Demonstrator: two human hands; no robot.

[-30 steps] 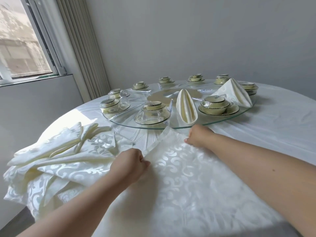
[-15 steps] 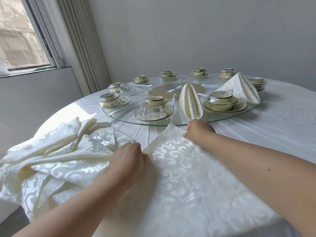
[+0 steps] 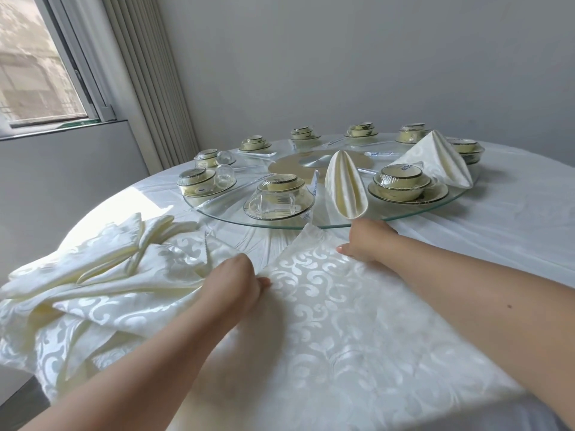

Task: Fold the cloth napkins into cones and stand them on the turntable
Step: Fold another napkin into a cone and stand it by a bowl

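Observation:
A cream patterned napkin lies spread flat on the table in front of me, one corner pointing at the glass turntable. My left hand pinches its left edge. My right hand grips its far right edge, just below the turntable rim. Two folded napkins stand on the turntable: a narrow cone near the front and a wider cone at the right. A heap of unfolded napkins lies at the left.
Several wrapped bowl-and-plate sets ring the turntable, with glass cups and a wrapped setting near the front. The round table has a white cloth. A wall, a window and vertical blinds stand to the left.
Both hands keep their hold on the napkin's edges and have shifted only slightly. The camera has tilted, so the turntable sits a little higher in view.

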